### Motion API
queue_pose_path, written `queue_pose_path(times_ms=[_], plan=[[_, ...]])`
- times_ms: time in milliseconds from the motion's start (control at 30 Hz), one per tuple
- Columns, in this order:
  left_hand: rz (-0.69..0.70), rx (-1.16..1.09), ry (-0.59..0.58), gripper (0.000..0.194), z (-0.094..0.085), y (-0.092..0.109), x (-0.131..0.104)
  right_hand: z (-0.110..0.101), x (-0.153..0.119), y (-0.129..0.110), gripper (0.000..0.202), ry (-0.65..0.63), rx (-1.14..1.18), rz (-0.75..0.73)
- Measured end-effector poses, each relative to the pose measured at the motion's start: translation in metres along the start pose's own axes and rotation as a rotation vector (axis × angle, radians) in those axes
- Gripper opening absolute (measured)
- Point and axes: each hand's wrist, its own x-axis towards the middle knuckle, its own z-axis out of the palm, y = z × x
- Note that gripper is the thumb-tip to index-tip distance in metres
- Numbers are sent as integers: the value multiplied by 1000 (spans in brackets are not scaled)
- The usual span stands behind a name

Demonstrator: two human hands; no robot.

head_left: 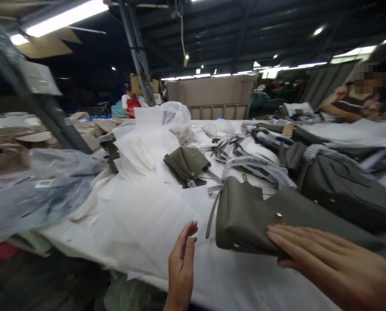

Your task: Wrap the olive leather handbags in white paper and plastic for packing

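Observation:
A dark olive handbag (245, 216) lies on the white-covered table at the right of centre, its handle wrapped in clear plastic. My right hand (335, 263) rests flat on its front near a gold fitting, fingers stretched out and side by side, gripping nothing. To the left of the bag, my left hand (182, 259) is raised above the white sheets with its thumb apart from its curved fingers and nothing between them. A smaller olive pouch (187, 165) sits beyond both hands, beside a stack of white foam sheets (137, 151).
More olive bags (351, 185) and plastic-wrapped straps spread over the right side. Clear plastic bags (50, 194) and brown pieces lie at the left, by a slanted metal post (50, 103). One person (351, 101) is at the back right, another (133, 103) further off.

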Motion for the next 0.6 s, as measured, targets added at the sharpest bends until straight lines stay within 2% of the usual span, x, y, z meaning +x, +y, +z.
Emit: queue_pose_path(times_ms=[67, 100, 200, 300, 400, 500, 600], plan=[[-80, -89, -107, 50, 12, 2, 0, -3, -12, 3, 35, -52, -39, -11], [-107, -97, -157, 53, 17, 2, 0, -3, -21, 6, 34, -35, -58, 42], [-148, -20, -269, 56, 30, 1, -5, 7, -62, 23, 33, 53, -79, 370], [-166, 68, -317, 60, 42, -3, -10, 27, -101, 36, 47, 41, 7, 687], [-156, 111, -355, 63, 56, -6, -12, 43, -118, 36, 63, -1, 150, 903], [-108, 139, -362, 63, 61, -5, -14, 44, -127, 24, 66, -42, 227, 967], [-82, 177, -388, 61, 48, 0, -17, 37, -149, 15, 60, -50, 177, 924]])
